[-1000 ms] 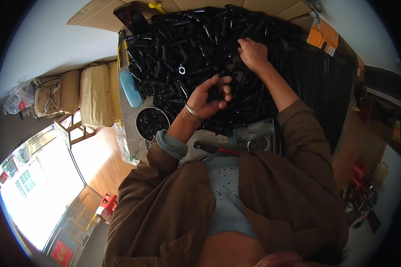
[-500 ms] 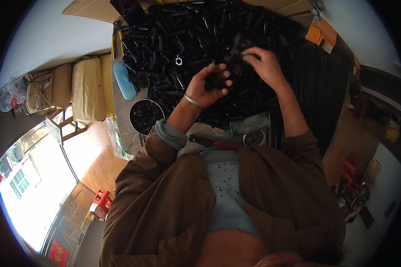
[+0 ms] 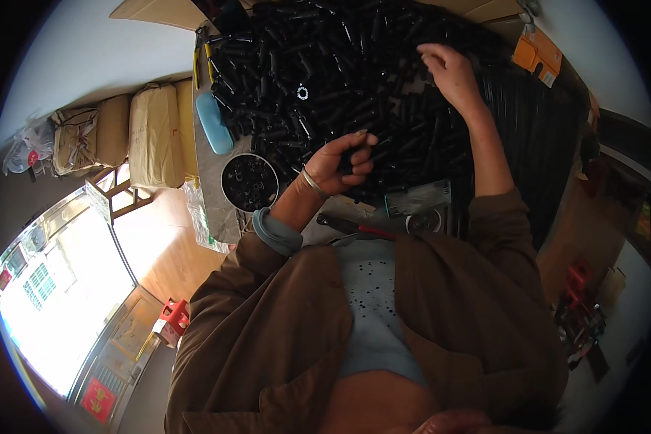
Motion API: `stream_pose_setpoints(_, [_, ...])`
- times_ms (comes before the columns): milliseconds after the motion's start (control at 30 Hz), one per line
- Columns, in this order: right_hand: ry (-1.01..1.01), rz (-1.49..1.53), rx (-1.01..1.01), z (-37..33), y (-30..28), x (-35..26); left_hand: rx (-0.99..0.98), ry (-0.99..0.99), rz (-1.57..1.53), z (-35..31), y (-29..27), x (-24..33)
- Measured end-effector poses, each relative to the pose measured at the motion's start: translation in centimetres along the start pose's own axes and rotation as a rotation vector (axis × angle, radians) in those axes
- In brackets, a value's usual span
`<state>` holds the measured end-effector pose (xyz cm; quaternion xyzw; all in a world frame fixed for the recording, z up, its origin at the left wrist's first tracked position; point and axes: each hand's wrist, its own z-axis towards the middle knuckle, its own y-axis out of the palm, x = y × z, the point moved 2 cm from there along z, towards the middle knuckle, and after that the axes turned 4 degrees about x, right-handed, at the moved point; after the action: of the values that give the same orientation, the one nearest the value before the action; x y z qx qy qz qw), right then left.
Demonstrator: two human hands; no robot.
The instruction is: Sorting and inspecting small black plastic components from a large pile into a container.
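A broad heap of short black cylindrical parts (image 3: 267,79) covers the table. Over its near edge my left hand (image 3: 343,163) is curled, thumb pressed to the forefinger; whatever lies between them is too dark to make out. My right hand (image 3: 454,78) reaches over the far right of the heap, fingers loosely bent and apart, with nothing visible in them. A small pale ring (image 3: 302,93) rests among the black parts. Left of my left wrist stands a round bowl (image 3: 250,182) of small black pieces.
A light blue case (image 3: 214,123) lies at the table's left edge. Close to me are a red-handled tool (image 3: 369,230), a clear plastic box (image 3: 418,200) and a small round dish (image 3: 423,221). An orange box (image 3: 537,56) stands far right. Brown sacks (image 3: 154,134) are at the left.
My right hand has moved away, up and to the right over the heap. The left has dropped slightly nearer me and its fingers have curled in. The whole view has shifted a little.
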<state>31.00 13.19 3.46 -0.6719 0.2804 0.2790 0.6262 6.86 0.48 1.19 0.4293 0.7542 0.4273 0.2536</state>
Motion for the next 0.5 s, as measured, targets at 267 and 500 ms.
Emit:
stream_pose_setpoints(267, [-0.016,-0.088,-0.482,-5.8,6.9,-3.7,0.05,-0.029,0.034,-0.2,0.5,-0.4])
stream_pose_setpoints(500, [-0.129,-0.111,-0.108,1.5,4.1,2.5,0.002,-0.027,0.046,-0.5,0.5,-0.4])
